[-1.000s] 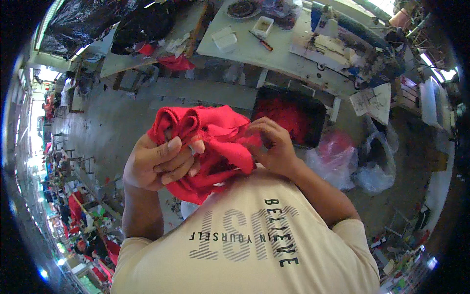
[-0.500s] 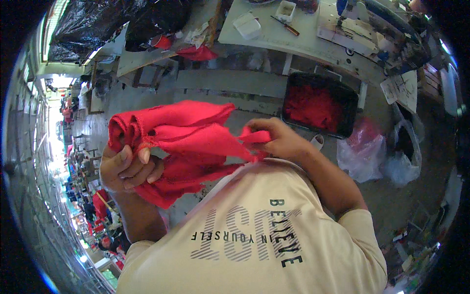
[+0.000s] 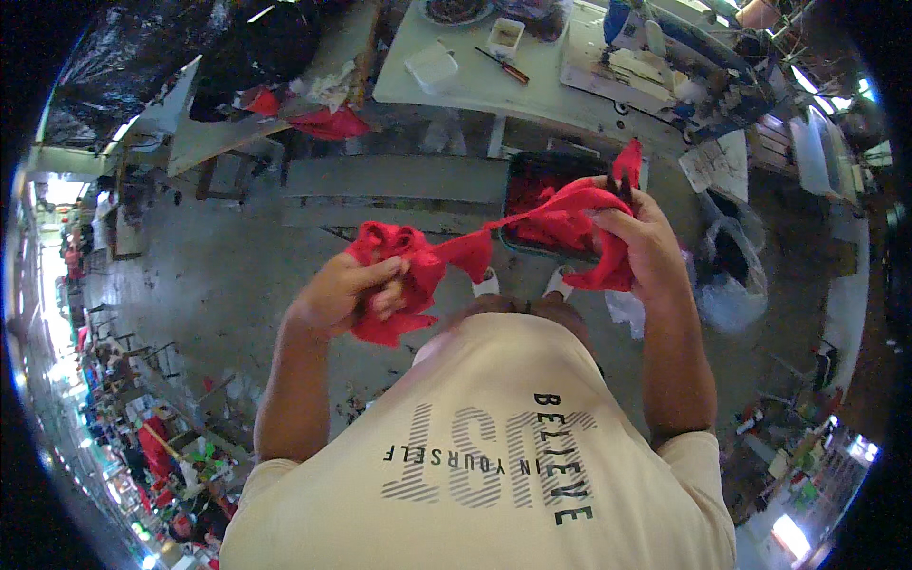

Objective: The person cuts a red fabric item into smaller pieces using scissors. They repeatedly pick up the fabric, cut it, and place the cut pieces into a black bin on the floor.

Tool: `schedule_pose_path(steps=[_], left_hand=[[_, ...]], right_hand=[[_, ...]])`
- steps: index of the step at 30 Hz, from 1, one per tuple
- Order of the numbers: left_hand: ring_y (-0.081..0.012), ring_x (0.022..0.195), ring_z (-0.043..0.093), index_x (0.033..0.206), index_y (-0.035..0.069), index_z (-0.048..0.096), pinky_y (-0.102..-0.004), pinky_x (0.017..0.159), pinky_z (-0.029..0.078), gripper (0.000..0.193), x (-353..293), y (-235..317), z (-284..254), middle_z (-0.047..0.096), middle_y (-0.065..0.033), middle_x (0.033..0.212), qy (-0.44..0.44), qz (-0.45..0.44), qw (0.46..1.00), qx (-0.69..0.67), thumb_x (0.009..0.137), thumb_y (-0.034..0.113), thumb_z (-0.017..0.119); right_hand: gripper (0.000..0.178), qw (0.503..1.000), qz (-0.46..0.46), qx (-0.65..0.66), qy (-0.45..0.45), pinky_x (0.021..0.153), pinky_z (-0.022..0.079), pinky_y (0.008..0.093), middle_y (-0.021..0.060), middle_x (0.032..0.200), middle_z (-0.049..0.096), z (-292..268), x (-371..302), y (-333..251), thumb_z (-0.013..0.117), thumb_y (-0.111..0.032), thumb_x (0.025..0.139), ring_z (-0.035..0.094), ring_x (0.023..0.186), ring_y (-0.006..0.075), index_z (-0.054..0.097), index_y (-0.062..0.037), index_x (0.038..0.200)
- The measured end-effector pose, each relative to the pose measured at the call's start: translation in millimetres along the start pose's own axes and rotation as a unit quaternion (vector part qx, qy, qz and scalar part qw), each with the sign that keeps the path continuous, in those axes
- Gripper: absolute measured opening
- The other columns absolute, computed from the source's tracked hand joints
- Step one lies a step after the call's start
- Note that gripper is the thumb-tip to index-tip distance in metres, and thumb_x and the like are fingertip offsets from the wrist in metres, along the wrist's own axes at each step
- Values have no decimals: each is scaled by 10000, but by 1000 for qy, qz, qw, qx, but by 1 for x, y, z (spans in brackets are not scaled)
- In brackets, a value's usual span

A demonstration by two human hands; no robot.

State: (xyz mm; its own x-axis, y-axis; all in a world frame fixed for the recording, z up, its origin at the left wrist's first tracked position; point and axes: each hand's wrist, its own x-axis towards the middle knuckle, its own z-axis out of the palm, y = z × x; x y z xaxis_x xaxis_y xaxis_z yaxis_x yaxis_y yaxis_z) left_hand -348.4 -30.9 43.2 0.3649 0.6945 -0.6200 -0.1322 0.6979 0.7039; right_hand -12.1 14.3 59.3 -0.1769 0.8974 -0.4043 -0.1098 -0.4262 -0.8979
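My left hand (image 3: pixel 347 293) is closed round a bunched stack of red fabric pieces (image 3: pixel 410 271). A narrow red strand (image 3: pixel 465 242) runs from that bunch across to my right hand (image 3: pixel 651 249), pulled nearly taut. My right hand is closed on more red fabric (image 3: pixel 608 268), part of which hangs below the fingers while a pointed end sticks up above them. Something small and dark shows by the right fingertips, too unclear to name. Beyond my right hand a black bin (image 3: pixel 511 169) holds a heap of red fabric, partly hidden by the stretched cloth.
Ahead stands a white work table (image 3: pixel 399 85) with a sewing machine (image 3: pixel 636 71), a white container (image 3: pixel 432 68) and a screwdriver-like tool (image 3: pixel 503 66). Clear plastic bags (image 3: pixel 731 285) lie on the floor at right. A side table at left bears red scraps (image 3: pixel 328 123).
My hands have moved apart, the right one forward and to the right over the bin's edge. The red fabric between them has stretched into a thin strand. My left hand has shifted right.
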Motion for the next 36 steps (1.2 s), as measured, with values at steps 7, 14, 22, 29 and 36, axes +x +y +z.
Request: schedule_pose_path(steps=[7,14,22,29,36], left_hand=[[-180,844,540,1077,-7,549,-334,896,424,231,71,-74,21,567,-25,801,-165,-43,925,-339,990,198,486],[-211,913,564,1191,-6,534,-369,947,423,362,72,-63,58,577,-45,863,-182,-83,874,-444,975,284,511],[-216,937,571,978,73,517,-365,961,410,259,78,-78,39,537,-17,802,-156,52,887,-432,1002,320,443],[-159,703,492,862,101,466,-338,819,427,284,46,-39,36,421,15,680,-83,184,929,-309,1007,343,432],[-139,620,490,855,87,474,-342,754,454,280,9,-1,31,418,5,664,-150,271,939,-150,1014,309,414]], right_hand=[[296,999,50,-3,-21,783,470,255,24,991,660,47,-10,19,669,-176,857,590,912,101,637,-41,1119],[414,920,85,-354,-144,796,506,361,139,901,692,76,-51,27,650,-275,861,672,862,253,600,-2,1168],[466,847,124,-496,-147,716,522,411,223,804,674,63,-55,36,656,-318,840,675,744,349,593,3,1172],[562,951,165,-225,-131,747,491,324,76,1035,644,6,-27,83,638,-411,890,596,924,144,536,-10,1271],[249,965,9,-224,-133,689,439,233,-13,892,600,11,-6,61,631,-210,915,522,795,70,593,-22,1075]])
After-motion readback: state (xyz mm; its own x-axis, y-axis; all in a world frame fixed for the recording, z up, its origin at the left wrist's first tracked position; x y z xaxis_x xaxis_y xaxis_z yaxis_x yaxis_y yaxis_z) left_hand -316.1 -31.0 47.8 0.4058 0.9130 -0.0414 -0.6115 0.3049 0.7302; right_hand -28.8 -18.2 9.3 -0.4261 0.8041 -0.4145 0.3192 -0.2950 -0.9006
